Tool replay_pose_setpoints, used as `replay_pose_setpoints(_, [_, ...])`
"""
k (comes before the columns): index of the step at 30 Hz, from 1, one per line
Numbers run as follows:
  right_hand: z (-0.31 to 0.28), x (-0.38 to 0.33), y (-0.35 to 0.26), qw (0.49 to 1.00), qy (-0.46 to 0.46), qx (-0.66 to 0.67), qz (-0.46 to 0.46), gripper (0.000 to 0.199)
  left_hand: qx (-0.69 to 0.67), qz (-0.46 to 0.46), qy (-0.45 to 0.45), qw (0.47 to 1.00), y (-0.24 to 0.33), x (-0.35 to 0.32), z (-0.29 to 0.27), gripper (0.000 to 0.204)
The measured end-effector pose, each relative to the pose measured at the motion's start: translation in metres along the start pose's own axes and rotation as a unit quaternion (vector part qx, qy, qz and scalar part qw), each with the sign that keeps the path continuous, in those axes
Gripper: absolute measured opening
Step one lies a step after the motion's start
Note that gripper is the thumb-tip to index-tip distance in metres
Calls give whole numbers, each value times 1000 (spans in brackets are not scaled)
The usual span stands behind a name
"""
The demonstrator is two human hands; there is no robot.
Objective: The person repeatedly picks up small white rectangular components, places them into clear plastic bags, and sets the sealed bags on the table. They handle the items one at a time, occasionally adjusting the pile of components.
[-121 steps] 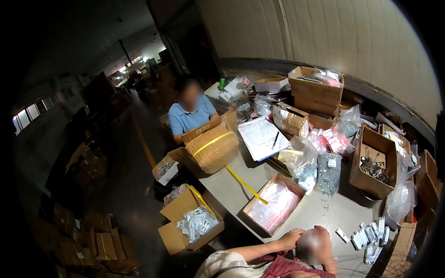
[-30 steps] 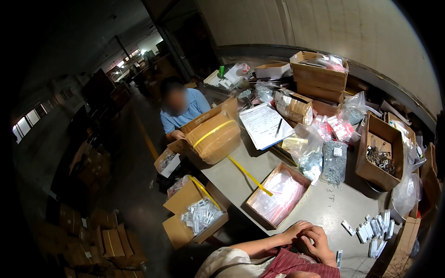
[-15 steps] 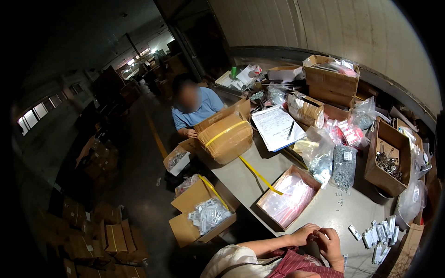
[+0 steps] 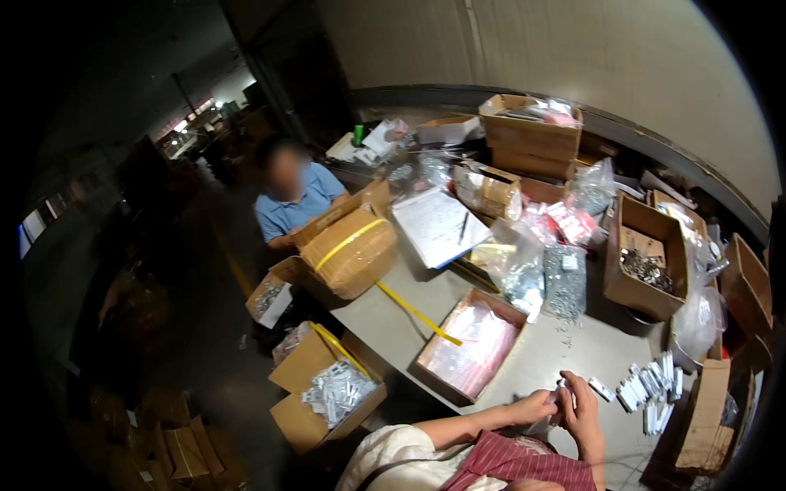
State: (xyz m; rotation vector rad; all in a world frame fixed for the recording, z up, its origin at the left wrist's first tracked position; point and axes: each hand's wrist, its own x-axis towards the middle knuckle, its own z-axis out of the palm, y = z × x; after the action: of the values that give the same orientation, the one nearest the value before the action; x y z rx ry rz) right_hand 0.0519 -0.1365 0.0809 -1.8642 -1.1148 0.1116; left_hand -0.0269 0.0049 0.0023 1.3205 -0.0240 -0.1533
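My left hand (image 4: 532,407) and my right hand (image 4: 580,405) meet over the near edge of the table, both with fingers closed. Something small and pale shows between the fingertips, too small to name. Just right of my right hand lies a single metal-and-white strip-shaped part (image 4: 602,389), with a loose pile of similar parts (image 4: 647,385) beyond it. Up and left of my hands sits an open carton of clear plastic bags (image 4: 471,348) with pinkish edges.
Behind are a clipboard (image 4: 442,225) with a pen, a bag of screws (image 4: 565,282) with some spilled, and a box of metal pieces (image 4: 647,254). A carton of wrapped parts (image 4: 340,393) stands left, below table height. Across sits a person in blue (image 4: 299,200) behind a taped carton (image 4: 348,254).
The view has swung to the right, so the scene sits further left. My hands stay together; my right fingers have risen slightly, and a small pale thing now shows at their tips.
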Motion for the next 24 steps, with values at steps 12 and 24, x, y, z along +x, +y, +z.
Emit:
replay_pose_setpoints(12, [-25,-14,-27,994,93,47,28,23,-105,-47,-113,987,22,-4,24,21])
replay_pose_setpoints(24, [-11,-16,-11,997,77,1,-8,21,6,-12,-4,1000,9,-7,18,14])
